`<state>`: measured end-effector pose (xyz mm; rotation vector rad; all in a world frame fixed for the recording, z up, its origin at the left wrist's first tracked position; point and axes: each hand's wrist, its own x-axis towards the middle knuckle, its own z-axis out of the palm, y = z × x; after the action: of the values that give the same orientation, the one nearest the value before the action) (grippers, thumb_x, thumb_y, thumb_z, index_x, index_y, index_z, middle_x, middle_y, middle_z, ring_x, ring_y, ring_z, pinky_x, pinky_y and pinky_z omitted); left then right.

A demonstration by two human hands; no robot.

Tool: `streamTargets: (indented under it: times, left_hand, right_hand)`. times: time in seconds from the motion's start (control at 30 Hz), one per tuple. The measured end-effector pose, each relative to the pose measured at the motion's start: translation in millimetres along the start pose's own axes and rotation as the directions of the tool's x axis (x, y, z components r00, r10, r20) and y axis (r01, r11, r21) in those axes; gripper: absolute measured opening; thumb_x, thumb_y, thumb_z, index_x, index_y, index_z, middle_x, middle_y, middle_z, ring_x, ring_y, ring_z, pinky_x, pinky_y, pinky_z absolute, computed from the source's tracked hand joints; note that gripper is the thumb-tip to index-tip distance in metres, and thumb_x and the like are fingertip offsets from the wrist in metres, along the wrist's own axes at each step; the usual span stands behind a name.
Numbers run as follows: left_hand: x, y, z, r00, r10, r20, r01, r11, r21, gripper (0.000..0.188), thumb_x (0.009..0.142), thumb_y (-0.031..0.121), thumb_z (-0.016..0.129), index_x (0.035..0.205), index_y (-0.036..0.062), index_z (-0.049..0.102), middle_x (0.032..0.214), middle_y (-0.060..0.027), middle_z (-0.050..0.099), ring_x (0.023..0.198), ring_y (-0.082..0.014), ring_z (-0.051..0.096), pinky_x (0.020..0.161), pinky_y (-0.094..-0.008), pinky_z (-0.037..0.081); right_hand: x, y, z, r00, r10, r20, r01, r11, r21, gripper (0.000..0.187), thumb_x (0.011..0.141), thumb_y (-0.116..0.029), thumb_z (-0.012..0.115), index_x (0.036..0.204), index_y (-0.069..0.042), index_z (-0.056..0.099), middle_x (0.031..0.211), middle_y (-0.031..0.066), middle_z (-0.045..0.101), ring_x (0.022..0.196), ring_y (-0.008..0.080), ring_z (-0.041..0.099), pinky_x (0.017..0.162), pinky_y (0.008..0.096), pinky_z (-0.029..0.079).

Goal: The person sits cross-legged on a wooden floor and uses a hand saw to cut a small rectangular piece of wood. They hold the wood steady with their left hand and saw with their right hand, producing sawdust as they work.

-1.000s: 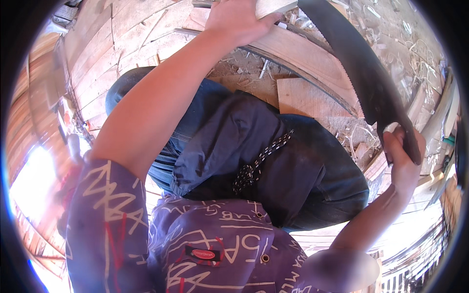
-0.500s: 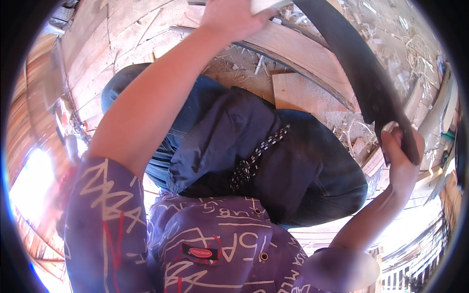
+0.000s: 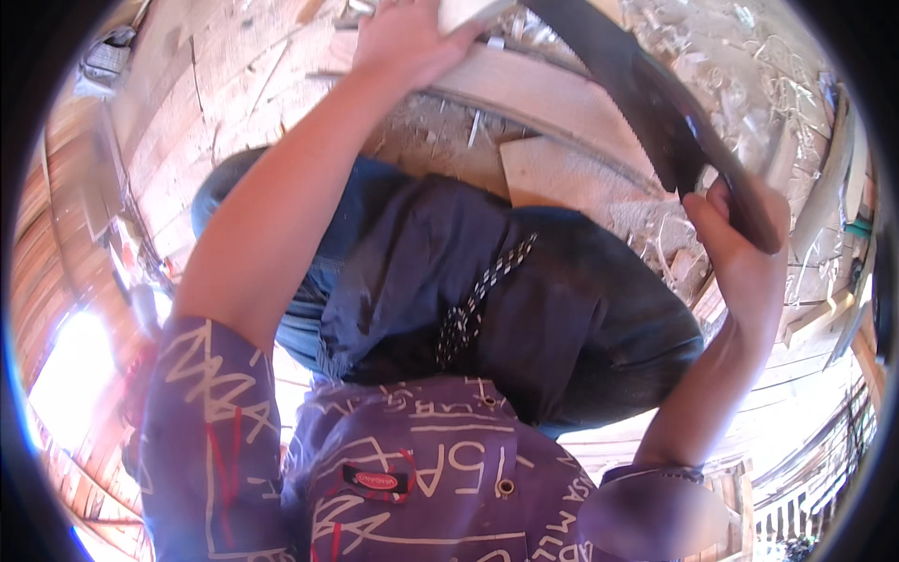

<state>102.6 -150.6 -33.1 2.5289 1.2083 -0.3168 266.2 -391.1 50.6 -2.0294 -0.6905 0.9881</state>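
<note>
My right hand (image 3: 735,214) is closed around the handle of a hand saw (image 3: 646,98). Its dark, wide blade slants up to the left, with the toothed edge on the lower left side. The blade's far end meets a pale piece of wood (image 3: 465,11) at the top edge, where the contact is partly cut off. On that piece my left hand (image 3: 401,45) bears down, thumb stretched along its near side and fingers over it; the fingertips are partly out of the picture. Beneath lies a long board (image 3: 534,89).
A flat wood offcut (image 3: 548,173) lies just beyond my bent legs (image 3: 599,309). Curled shavings (image 3: 777,66) and scraps cover the ground at the upper right. Several boards (image 3: 838,187) stand along the right side. Planks (image 3: 70,197) line the left.
My right hand has pushed the saw forward, up and to the left, so its blade reaches farther past the top edge. My left hand stays on the wood; the whole view has shifted slightly.
</note>
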Motion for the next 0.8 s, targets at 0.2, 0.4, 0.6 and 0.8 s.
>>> streamTargets:
  times: [0.2,0.4,0.6,0.8]
  left_hand:
    - [0.4,-10.2,9.0,0.996,0.078,-0.036,-0.079,0.997,-0.021,0.069,0.083,0.047,0.053,0.122,-0.01,0.044,0.117,-0.0317,0.052,0.116,-0.0448,0.046,0.104,-0.0456,0.032]
    - [0.2,-1.6,13.6,0.997,0.07,-0.037,-0.07,0.998,0.005,0.071,0.083,0.047,0.052,0.125,-0.0103,0.042,0.12,-0.0318,0.051,0.12,-0.0433,0.043,0.106,-0.0444,0.031]
    - [1.0,-9.1,18.5,0.979,0.118,-0.169,-0.112,0.993,0.042,0.071,0.083,0.046,0.053,0.126,-0.0094,0.042,0.121,-0.031,0.051,0.122,-0.0411,0.042,0.106,-0.0436,0.03]
    - [-0.3,-20.5,22.8,0.985,0.082,-0.149,-0.075,0.996,0.053,0.069,0.083,0.046,0.054,0.123,-0.0093,0.044,0.117,-0.0298,0.054,0.117,-0.0417,0.046,0.104,-0.0442,0.032]
  right_hand:
    - [-94.7,36.6,-105.8,0.999,-0.037,-0.006,0.035,0.969,-0.243,0.018,0.071,-0.004,0.07,0.064,-0.003,0.054,0.052,-0.0026,0.044,0.049,0.0049,0.037,0.049,0.0218,0.031]
    - [-72.5,38.3,-85.8,0.994,-0.083,-0.068,0.067,0.976,-0.207,0.025,0.074,-0.005,0.07,0.061,-0.006,0.048,0.053,-0.0029,0.042,0.05,0.0057,0.037,0.05,0.0216,0.03]
    - [-41.7,18.0,-50.9,0.998,-0.057,0.01,0.058,0.967,-0.249,0.029,0.068,0.0,0.072,0.059,-0.007,0.045,0.052,-0.0055,0.035,0.048,0.0053,0.029,0.045,0.0243,0.023]
    - [-124.4,51.4,-140.8,0.988,0.022,-0.155,-0.063,0.963,-0.262,0.021,0.075,-0.016,0.072,0.069,-0.001,0.058,0.052,-0.0005,0.046,0.05,0.0062,0.04,0.052,0.0228,0.031]
